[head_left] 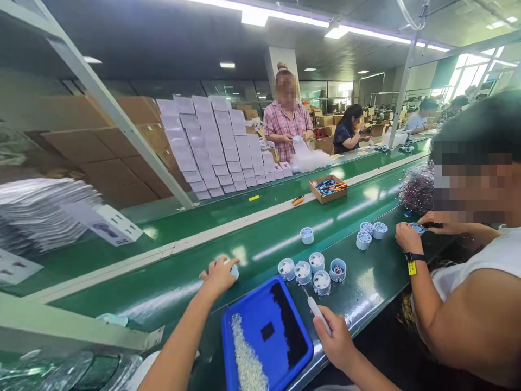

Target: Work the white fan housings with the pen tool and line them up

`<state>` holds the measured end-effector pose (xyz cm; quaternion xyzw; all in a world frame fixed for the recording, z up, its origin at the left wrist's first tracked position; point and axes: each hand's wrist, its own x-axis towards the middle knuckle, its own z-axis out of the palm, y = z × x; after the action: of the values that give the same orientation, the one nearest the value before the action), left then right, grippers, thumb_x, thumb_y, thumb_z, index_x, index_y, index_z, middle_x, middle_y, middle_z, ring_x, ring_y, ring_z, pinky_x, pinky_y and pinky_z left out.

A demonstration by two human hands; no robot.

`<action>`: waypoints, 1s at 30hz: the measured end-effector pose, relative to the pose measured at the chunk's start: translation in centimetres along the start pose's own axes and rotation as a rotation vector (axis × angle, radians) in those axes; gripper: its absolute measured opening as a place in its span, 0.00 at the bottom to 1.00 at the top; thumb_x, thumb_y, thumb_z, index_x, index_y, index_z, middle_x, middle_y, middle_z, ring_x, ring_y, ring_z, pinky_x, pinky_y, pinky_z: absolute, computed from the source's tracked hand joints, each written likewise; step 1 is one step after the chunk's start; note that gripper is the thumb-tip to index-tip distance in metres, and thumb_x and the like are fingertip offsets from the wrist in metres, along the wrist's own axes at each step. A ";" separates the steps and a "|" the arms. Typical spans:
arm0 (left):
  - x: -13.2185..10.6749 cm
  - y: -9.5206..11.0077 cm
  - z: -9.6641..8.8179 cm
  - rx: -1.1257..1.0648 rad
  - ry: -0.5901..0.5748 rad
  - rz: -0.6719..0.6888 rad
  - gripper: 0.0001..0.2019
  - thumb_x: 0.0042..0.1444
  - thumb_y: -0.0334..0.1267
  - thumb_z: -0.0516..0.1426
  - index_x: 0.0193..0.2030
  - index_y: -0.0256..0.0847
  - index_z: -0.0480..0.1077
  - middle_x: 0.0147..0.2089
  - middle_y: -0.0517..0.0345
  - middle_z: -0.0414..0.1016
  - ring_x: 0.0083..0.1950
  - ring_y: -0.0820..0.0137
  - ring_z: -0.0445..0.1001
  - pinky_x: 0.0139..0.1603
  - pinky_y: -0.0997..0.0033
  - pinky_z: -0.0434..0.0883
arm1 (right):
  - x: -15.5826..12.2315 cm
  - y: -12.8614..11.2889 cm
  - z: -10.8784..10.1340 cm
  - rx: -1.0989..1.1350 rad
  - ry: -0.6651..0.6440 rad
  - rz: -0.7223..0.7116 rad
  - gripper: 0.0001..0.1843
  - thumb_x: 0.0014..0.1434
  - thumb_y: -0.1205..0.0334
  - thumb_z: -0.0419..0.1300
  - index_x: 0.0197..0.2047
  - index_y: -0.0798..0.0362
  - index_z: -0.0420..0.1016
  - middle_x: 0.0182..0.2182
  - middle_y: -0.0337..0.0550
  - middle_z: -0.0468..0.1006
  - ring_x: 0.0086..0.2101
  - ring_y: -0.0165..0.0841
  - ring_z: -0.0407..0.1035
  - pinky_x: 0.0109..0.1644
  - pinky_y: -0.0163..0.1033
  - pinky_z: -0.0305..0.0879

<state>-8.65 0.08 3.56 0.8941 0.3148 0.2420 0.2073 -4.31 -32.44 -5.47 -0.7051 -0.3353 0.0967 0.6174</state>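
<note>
My left hand (218,278) is over the green belt, its fingers closed round a light blue round housing (235,271) that they mostly cover. A slim white-handled tool with a thin metal tip (318,314) is gripped in my right hand (336,338), its tip pointing up and away from me. Just beyond that tip stand several light blue round housings (302,272) with white parts inside; one housing (337,270) shows dark reddish contents. Between my arms lies a blue tray (280,320) with clear small pieces along its left and black small pieces along its right.
Another light blue housing (306,235) sits on the green belt (228,239). Farther off are a cardboard box of tools (329,190) and stacked white boxes (220,146). A co-worker (468,271) sits close on my right. A metal post (122,119) slants at left.
</note>
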 end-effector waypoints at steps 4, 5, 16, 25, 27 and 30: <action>-1.4 5.5 1.5 0.000 -0.071 0.130 0.09 0.44 0.37 0.59 0.35 0.45 0.76 0.48 0.47 0.74 0.56 0.49 0.68 0.61 0.40 0.58 | -0.9 1.5 0.4 0.138 0.218 0.074 0.25 0.68 0.43 0.47 0.48 0.55 0.74 0.16 0.29 0.55 0.17 0.27 0.50 0.20 0.34 0.48; -2.1 7.5 2.0 -0.012 -0.151 0.233 0.10 0.49 0.37 0.57 0.39 0.46 0.77 0.50 0.47 0.75 0.57 0.51 0.69 0.62 0.41 0.58 | -1.2 1.8 0.5 0.174 0.287 0.089 0.25 0.68 0.43 0.46 0.48 0.54 0.73 0.16 0.29 0.55 0.17 0.27 0.51 0.20 0.34 0.50; -6.6 21.2 8.6 -0.211 -0.543 0.610 0.26 0.35 0.16 0.61 0.41 0.44 0.77 0.44 0.58 0.76 0.54 0.59 0.76 0.64 0.52 0.64 | -2.2 2.4 0.2 0.276 0.530 0.016 0.23 0.68 0.41 0.45 0.45 0.52 0.67 0.18 0.31 0.63 0.21 0.30 0.60 0.28 0.37 0.59; -5.7 21.0 4.8 -0.206 -0.470 0.607 0.25 0.44 0.22 0.60 0.50 0.44 0.74 0.44 0.55 0.68 0.47 0.63 0.70 0.49 0.66 0.71 | -2.0 2.4 -0.3 0.288 0.468 -0.001 0.19 0.69 0.44 0.46 0.45 0.51 0.67 0.18 0.30 0.62 0.20 0.29 0.59 0.28 0.37 0.58; -6.1 18.8 2.7 -0.221 -0.422 0.561 0.23 0.46 0.27 0.61 0.51 0.42 0.72 0.44 0.53 0.65 0.47 0.63 0.68 0.50 0.63 0.71 | -2.0 2.3 -0.4 0.302 0.430 0.000 0.19 0.68 0.45 0.47 0.44 0.51 0.68 0.18 0.30 0.63 0.20 0.29 0.58 0.27 0.36 0.57; -8.5 14.3 -0.4 -0.256 -0.277 0.419 0.22 0.46 0.30 0.61 0.51 0.43 0.70 0.44 0.55 0.63 0.47 0.64 0.67 0.52 0.61 0.71 | -1.8 2.1 -0.8 0.292 0.405 0.034 0.20 0.67 0.43 0.49 0.43 0.52 0.69 0.18 0.31 0.63 0.19 0.28 0.58 0.26 0.35 0.56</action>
<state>-8.11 -15.71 8.73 0.9308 0.0585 0.1928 0.3049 -4.55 -34.15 -7.74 -0.6189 -0.1753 0.0110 0.7656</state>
